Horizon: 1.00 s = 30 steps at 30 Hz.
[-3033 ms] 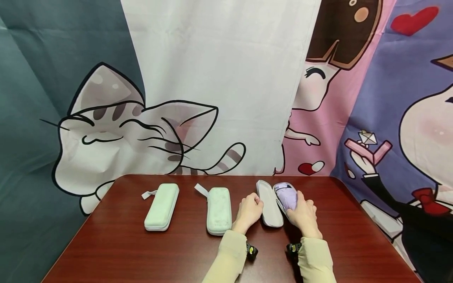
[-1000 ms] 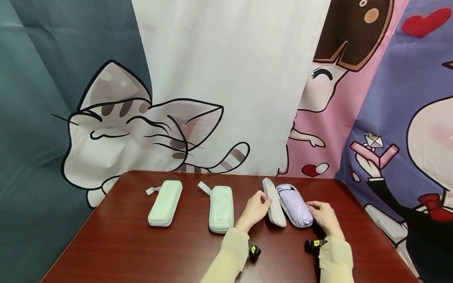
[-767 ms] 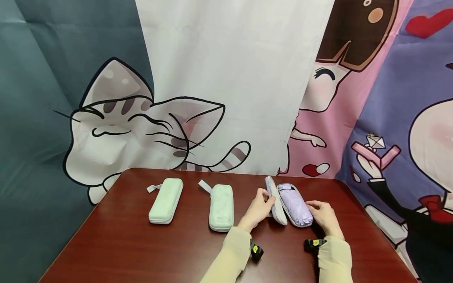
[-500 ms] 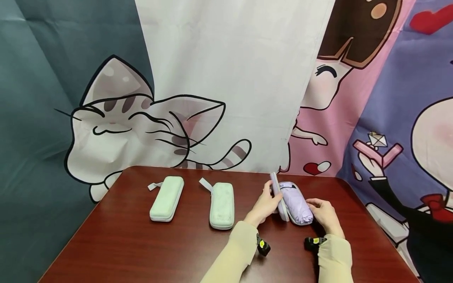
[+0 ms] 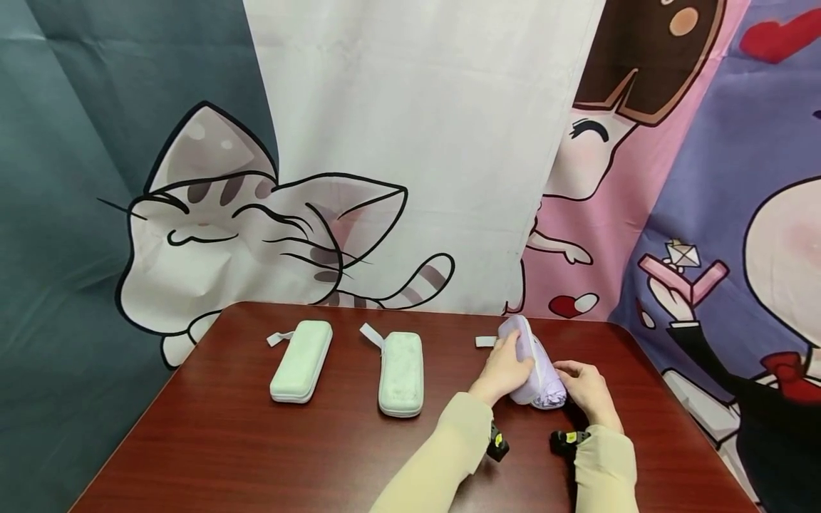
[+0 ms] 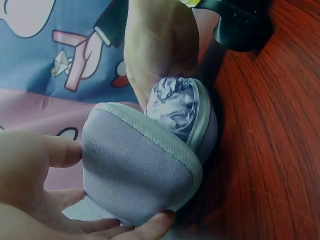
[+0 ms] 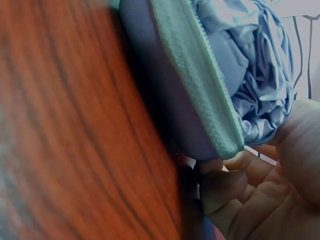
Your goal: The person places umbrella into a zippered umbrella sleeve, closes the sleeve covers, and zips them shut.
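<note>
A purple zip case (image 5: pixel 521 328) with a pale zip edge lies at the right of the table, its lid tilted partway over. Inside sits what looks like a folded purple umbrella (image 5: pixel 553 393), its crumpled fabric end (image 7: pixel 265 92) showing at the near end. My left hand (image 5: pixel 505 367) grips the lid from the left; in the left wrist view, thumb and fingers spread round the lid's purple shell (image 6: pixel 135 165). On the other side my right hand (image 5: pixel 590 392) holds the lower half's edge, fingers curled against its rim in the right wrist view. The lid hides most of the umbrella.
Two pale green zip cases, one at the left (image 5: pixel 301 362) and one in the middle (image 5: pixel 401 374), lie closed on the brown table (image 5: pixel 256 456). A pale strap (image 5: pixel 485 342) sticks out left of the purple case. A printed cloth (image 5: pixel 410 142) hangs behind.
My right hand has moved from the umbrella to the case's right edge. My left hand has swung the lid up and rightward, over part of the umbrella.
</note>
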Tool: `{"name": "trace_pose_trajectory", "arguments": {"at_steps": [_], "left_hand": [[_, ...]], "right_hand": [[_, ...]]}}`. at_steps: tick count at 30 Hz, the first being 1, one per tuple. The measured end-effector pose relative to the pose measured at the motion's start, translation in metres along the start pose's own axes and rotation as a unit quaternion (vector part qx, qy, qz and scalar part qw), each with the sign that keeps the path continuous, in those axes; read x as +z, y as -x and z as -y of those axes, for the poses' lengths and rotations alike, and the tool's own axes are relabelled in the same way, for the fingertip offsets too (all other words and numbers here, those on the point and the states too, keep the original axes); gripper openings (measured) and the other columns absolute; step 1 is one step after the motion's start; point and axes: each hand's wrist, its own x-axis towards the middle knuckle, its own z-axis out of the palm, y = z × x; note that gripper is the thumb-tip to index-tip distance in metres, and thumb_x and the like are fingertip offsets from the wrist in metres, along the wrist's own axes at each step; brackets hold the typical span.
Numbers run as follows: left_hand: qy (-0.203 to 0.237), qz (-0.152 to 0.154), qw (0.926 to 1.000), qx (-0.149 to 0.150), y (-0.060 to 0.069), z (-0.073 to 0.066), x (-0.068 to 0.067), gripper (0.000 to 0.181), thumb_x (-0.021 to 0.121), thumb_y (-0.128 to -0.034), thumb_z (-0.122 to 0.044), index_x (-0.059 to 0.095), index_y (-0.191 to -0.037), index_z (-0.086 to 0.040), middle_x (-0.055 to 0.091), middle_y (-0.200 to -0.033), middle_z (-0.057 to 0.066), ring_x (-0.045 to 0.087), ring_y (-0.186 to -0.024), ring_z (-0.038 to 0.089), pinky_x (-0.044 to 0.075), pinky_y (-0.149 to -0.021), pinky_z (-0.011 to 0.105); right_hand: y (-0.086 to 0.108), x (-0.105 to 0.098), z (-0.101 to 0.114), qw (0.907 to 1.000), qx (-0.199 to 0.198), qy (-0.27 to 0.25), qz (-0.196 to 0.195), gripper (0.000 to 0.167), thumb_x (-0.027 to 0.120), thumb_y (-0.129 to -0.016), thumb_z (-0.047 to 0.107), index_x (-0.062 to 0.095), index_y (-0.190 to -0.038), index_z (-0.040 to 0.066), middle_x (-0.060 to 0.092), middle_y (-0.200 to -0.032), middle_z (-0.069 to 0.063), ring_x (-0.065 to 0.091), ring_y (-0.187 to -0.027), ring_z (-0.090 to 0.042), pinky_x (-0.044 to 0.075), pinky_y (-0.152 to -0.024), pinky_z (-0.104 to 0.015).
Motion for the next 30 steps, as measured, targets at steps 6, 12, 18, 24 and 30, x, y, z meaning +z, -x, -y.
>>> {"name": "trace_pose_trajectory", "arguments": {"at_steps": [6,12,18,24,30], "left_hand": [[-0.082,0.004,0.9965,-0.016,0.002,-0.015,0.012,0.058,0.064,-0.0897,-0.035,0.047,-0.144,-0.025,0.046,-0.142,0.005,0.043,-0.129,0.021,0.041,-0.098,0.043],[-0.173,0.032,0.9843,-0.007,0.001,-0.021,0.019,0.051,0.066,-0.0859,-0.032,0.057,-0.136,-0.027,0.044,-0.144,0.000,0.037,-0.133,0.015,0.042,-0.096,0.041],[-0.216,0.032,0.9756,0.020,0.000,-0.019,0.023,0.048,0.067,-0.0868,-0.034,0.059,-0.134,-0.028,0.045,-0.139,-0.001,0.038,-0.131,0.013,0.045,-0.092,0.036],[-0.240,0.023,0.9698,0.037,-0.001,-0.015,0.029,0.045,0.065,-0.0887,-0.037,0.060,-0.132,-0.029,0.044,-0.140,-0.002,0.036,-0.131,0.013,0.046,-0.089,0.033],[-0.248,0.020,0.9682,0.026,0.003,-0.016,0.035,0.041,0.062,-0.0926,-0.039,0.059,-0.132,-0.031,0.039,-0.145,-0.001,0.031,-0.134,0.012,0.048,-0.084,0.035]], "right_hand": [[0.001,0.000,0.000,0.9999,-0.004,0.007,-0.009,0.023,0.063,-0.093,0.010,0.070,-0.110,-0.003,0.070,-0.098,-0.015,0.059,-0.083,-0.022,0.045,-0.073,-0.034],[-0.001,0.000,0.000,1.0000,0.000,0.005,-0.004,0.025,0.063,-0.091,0.011,0.069,-0.111,-0.003,0.070,-0.084,-0.008,0.058,-0.078,-0.020,0.044,-0.070,-0.033],[-0.001,-0.001,0.000,0.9999,-0.007,0.014,-0.002,0.025,0.062,-0.092,0.010,0.069,-0.112,-0.003,0.071,-0.095,-0.013,0.060,-0.090,-0.026,0.045,-0.078,-0.038],[0.000,-0.003,0.001,1.0000,-0.001,0.005,0.003,0.027,0.059,-0.096,0.013,0.067,-0.115,-0.005,0.063,-0.118,-0.025,0.054,-0.112,-0.038,0.041,-0.091,-0.050],[0.000,-0.005,0.005,0.9999,0.004,0.004,0.015,0.027,0.057,-0.097,0.014,0.067,-0.115,-0.004,0.062,-0.119,-0.025,0.054,-0.110,-0.038,0.042,-0.089,-0.049]]}}
